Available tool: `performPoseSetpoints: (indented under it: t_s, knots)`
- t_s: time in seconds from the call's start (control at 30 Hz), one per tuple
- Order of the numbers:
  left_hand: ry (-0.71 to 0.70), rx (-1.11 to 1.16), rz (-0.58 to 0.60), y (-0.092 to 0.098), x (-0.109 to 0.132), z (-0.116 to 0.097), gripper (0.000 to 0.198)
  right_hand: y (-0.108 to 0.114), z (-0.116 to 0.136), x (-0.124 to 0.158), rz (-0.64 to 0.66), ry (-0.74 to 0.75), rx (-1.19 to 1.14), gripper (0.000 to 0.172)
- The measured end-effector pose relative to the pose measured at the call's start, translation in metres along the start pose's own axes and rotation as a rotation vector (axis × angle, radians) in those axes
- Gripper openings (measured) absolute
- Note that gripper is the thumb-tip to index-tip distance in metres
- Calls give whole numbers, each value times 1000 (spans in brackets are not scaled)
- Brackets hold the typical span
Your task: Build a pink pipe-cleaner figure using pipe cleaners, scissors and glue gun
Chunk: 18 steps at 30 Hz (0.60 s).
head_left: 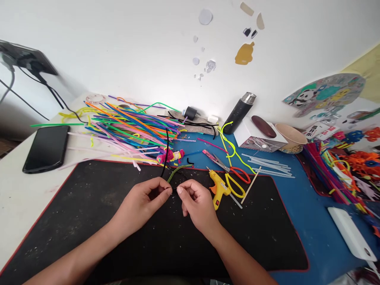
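Note:
My left hand (148, 198) is closed in a pinch over the black mat. A black pipe cleaner (166, 152) rises from behind its fingers, and its lower end is hidden there. My right hand (197, 202) is just to the right, thumb and forefinger pinched together; what is between them is too small and dark to make out. The fingertips of the two hands are slightly apart. Beyond them lie a green pipe cleaner piece (178, 168), a short black piece (190, 162) and a small pink and yellow pipe cleaner figure (170, 156).
A yellow glue gun (219, 188) and scissors (237, 186) lie right of my hands. Behind are a heap of coloured pipe cleaners (133, 124), a black flask (239, 113) and a white box (258, 136). Glue sticks (270, 164) lie right, a phone (47, 148) left.

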<state>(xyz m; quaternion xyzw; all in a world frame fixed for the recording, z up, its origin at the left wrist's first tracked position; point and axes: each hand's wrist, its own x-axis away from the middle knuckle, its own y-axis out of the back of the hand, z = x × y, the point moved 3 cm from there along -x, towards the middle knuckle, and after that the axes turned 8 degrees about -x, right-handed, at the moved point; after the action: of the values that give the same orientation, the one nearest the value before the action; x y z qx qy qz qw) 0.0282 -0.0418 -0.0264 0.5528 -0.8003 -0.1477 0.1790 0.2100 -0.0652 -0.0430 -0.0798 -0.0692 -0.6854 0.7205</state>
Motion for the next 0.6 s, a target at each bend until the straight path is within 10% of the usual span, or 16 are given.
performPoseSetpoints:
  t_s: [0.6]
  knots:
    - [261, 672, 87, -4, -2, 18, 43, -5, 1, 5, 66, -24, 5, 33]
